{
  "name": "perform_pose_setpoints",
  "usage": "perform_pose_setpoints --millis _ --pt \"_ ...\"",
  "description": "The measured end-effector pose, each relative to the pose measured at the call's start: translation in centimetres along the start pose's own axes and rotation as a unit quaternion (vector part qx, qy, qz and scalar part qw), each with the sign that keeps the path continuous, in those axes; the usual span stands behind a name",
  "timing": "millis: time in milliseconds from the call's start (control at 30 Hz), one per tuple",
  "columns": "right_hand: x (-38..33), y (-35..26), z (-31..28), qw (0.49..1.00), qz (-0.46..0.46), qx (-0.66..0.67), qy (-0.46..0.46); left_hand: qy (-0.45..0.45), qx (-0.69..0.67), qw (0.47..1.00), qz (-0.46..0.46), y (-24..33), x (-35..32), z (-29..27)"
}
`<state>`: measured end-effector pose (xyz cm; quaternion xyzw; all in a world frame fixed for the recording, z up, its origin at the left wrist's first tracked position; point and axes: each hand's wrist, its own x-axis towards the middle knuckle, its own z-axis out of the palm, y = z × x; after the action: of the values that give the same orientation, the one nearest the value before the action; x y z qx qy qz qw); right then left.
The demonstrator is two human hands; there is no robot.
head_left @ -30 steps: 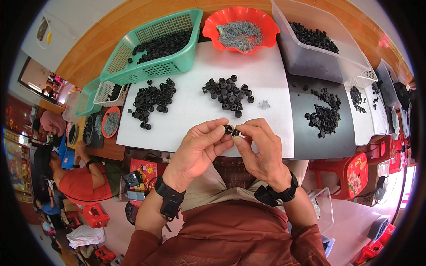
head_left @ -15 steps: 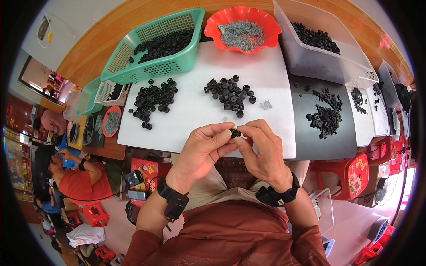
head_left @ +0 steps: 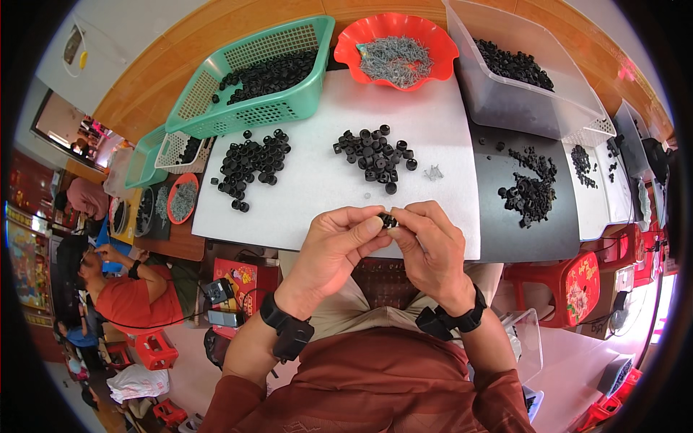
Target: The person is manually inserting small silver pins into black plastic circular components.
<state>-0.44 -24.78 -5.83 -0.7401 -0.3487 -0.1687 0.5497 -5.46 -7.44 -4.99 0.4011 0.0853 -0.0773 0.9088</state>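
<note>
Over the near edge of the white sheet (head_left: 303, 202), my left hand (head_left: 332, 249) pinches a small round black part (head_left: 388, 220) between thumb and fingers. My right hand (head_left: 434, 249) grips the same part from the other side, its thumb and forefinger closed on it. The fingers cover much of the part. Beyond my hands lies a heap of black cylindrical knobs (head_left: 372, 153). Another black knob heap (head_left: 253, 166) is to its left. A few grey screws (head_left: 433, 172) sit to the right of the middle heap.
At the back stand a green basket (head_left: 281, 112) of black parts, a red scalloped bowl (head_left: 345, 54) of screws and a clear bin (head_left: 509, 108) of black parts. Smaller black pieces (head_left: 530, 198) cover part of a dark mat. A co-worker (head_left: 148, 296) sits at left.
Both hands stay closed on the black part, with the fingers slightly shifted around it. The view has tilted a little; the heaps look unchanged.
</note>
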Motion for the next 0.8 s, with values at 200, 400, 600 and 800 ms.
perform_pose_setpoints --millis 200,400,600,800 --pt "-0.4 0.4 0.1 1.000 -0.019 -0.013 0.005 0.005 0.006 1.000 0.009 -0.3 -0.1 0.1" --pt "-0.6 0.6 0.2 0.999 -0.036 -0.013 0.009 0.011 0.031 0.999 0.029 -0.5 -0.1 0.3" --pt "-1.0 1.0 0.3 0.999 -0.047 -0.024 0.011 0.010 0.055 0.997 0.046 -0.8 -0.1 0.4" --pt "-1.1 1.1 0.5 0.997 -0.058 -0.043 0.020 0.022 0.083 0.995 0.060 -1.0 0.0 0.5"
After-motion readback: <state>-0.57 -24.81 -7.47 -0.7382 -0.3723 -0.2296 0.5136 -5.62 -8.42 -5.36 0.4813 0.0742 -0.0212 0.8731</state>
